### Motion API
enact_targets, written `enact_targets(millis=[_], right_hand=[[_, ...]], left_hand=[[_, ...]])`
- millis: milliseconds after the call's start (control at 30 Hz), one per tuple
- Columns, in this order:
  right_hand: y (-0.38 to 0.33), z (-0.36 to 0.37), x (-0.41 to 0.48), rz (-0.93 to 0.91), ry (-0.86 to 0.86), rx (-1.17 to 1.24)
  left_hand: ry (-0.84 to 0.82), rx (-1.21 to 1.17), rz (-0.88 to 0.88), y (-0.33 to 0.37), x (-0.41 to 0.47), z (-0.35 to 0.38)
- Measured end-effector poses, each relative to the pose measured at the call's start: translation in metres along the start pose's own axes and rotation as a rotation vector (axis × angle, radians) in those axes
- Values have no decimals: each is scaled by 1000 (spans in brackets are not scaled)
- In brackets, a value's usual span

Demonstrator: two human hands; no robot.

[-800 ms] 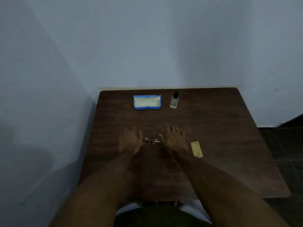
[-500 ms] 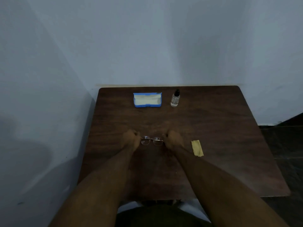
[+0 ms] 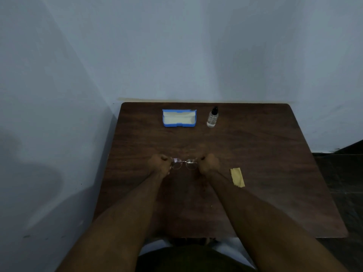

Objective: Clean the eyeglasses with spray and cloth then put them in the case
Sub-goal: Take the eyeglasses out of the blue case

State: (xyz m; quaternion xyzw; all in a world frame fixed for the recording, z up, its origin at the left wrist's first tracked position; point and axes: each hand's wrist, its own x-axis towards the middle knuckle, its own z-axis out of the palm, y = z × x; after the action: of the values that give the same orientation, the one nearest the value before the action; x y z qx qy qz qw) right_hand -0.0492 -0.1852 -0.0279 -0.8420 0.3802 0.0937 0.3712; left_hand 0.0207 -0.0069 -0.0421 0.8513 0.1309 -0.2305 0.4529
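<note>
At frame centre, the left hand (image 3: 159,163) and right hand (image 3: 208,163) are each closed on one end of the eyeglasses (image 3: 184,163) over the brown surface (image 3: 265,154). The yellow cloth (image 3: 237,177) lies just right of the right hand. Farther up, the open blue case (image 3: 179,118) and the spray bottle (image 3: 212,119) stand side by side near the surface's far edge.

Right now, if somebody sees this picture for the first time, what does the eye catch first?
First the two hands, left hand and right hand, closed on the ends of the eyeglasses at the middle of the dark table. Then the open blue case and the spray bottle at the far edge, and the yellow cloth right of the hands.
</note>
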Motion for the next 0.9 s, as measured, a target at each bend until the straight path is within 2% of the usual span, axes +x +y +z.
enact_targets(millis=[100, 233, 367, 467, 633, 767, 900], right_hand=[[-14, -18, -2, -53, 72, 92], [-37, -48, -6, -235, 189, 284], [-59, -82, -19, -410, 278, 558], [-68, -106, -34, -527, 326, 627], [-71, -131, -58, -676, 351, 731], [-74, -142, -75, -778, 443, 707], [-72, -146, -81, -792, 443, 708]], left_hand=[[56, -184, 6, 22, -10, -3], [107, -305, 101, 52, -16, -16], [105, -473, 332, 89, -36, -38], [116, -526, 479, 108, -57, -54], [164, -392, 672, 121, -89, -71], [311, -132, 941, 123, -102, -77], [385, 178, 1155, 126, -109, -83]])
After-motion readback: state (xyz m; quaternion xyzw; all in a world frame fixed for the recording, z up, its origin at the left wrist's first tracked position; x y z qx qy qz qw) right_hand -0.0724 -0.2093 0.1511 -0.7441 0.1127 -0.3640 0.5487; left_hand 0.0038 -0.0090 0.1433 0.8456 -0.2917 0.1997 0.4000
